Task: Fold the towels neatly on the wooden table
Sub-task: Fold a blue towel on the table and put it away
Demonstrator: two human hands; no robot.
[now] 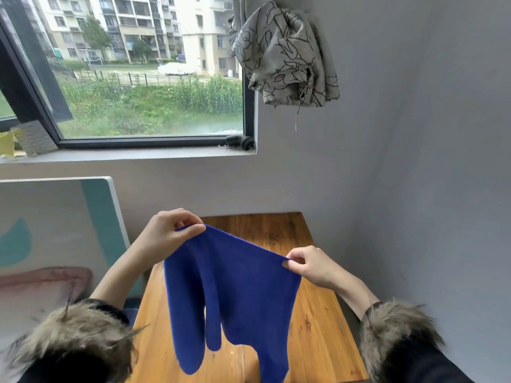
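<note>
A blue towel point(232, 288) hangs in the air above the wooden table point(318, 333). My left hand point(168, 233) pinches its upper left corner between thumb and fingers. My right hand point(309, 268) pinches the upper right corner, lower and nearer to me. The top edge runs taut between the two hands, sloping down to the right. Below it the cloth drapes in loose folds, and its lower ends dangle over the front half of the table. Only this one towel is visible.
The table stands in a corner, with a grey wall point(414, 189) to its right and behind it. A bed headboard point(63, 222) and a pink pillow point(41, 286) lie to the left. A knotted curtain point(284, 51) hangs beside the window point(143, 78).
</note>
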